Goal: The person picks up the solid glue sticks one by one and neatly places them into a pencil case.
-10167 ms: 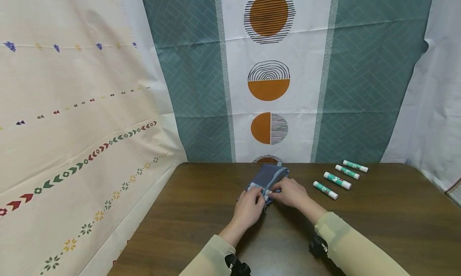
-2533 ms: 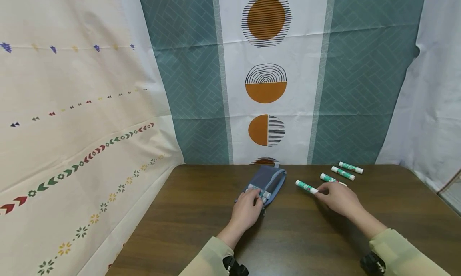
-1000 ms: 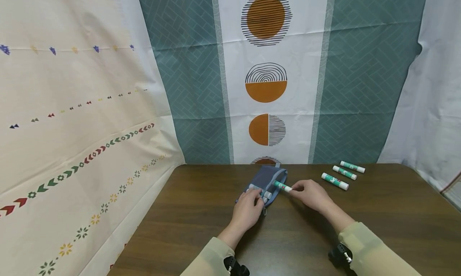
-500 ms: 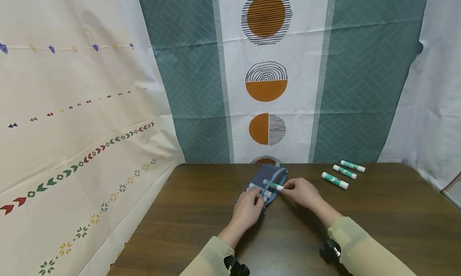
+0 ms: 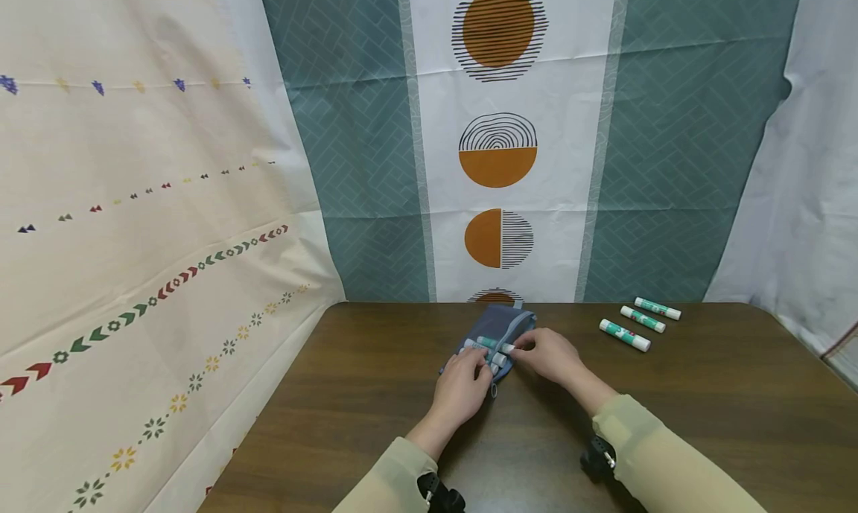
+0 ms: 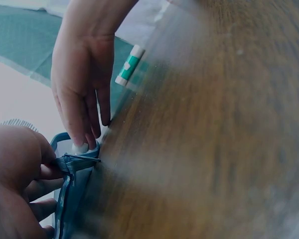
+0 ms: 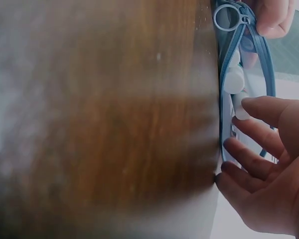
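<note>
A blue zippered pouch (image 5: 494,319) with a see-through side lies at the table's far edge, its zip open. My left hand (image 5: 461,388) pinches the pouch's rim near the zip end, as the left wrist view shows. My right hand (image 5: 551,358) pinches the white end of a green-and-white glue stick (image 7: 241,112) between thumb and fingers. Most of this stick (image 5: 489,342) is inside the pouch, through the opening. Other glue sticks (image 7: 234,79) lie inside beside it, white ends toward the opening, partly hidden by my left hand in the head view.
Three glue sticks lie on the brown wooden table (image 5: 375,394) to the right of the pouch: a near one (image 5: 625,335), a middle one (image 5: 643,319) and a far one (image 5: 658,308). Patterned cloths (image 5: 362,163) hang behind the table and at its sides.
My right hand took the nearest glue stick from the table, carried it left and slid it into the pouch's opening, where it is now deeper. My left hand stays on the pouch.
</note>
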